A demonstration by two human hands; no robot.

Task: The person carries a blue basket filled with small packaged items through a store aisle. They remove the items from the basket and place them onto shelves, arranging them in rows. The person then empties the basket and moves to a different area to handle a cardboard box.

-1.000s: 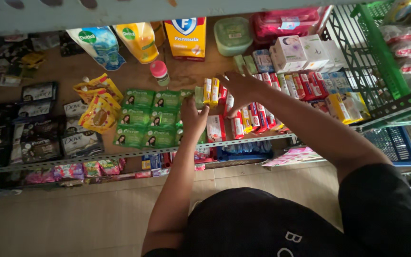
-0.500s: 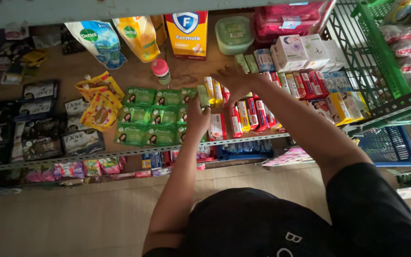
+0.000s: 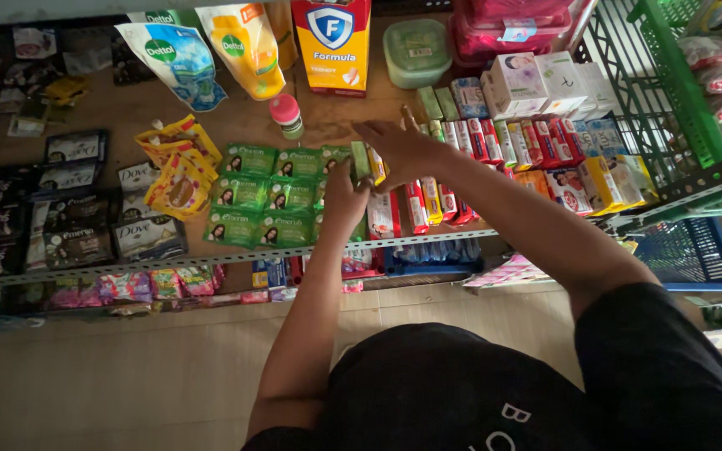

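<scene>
Both hands work at the middle of a wooden shelf (image 3: 127, 117), close to its front edge. The left hand (image 3: 343, 196) is pressed against a thin green packet (image 3: 362, 160) standing upright on its end, fingers closed on its left face. The right hand (image 3: 407, 149) lies just to the right of the same packet, fingers curled over its top, though whether they pinch it I cannot tell. The packet's long axis runs away from the front edge, between the two hands. Flat green sachets (image 3: 265, 194) lie to its left, and red boxes (image 3: 428, 200) stand in a row to its right.
</scene>
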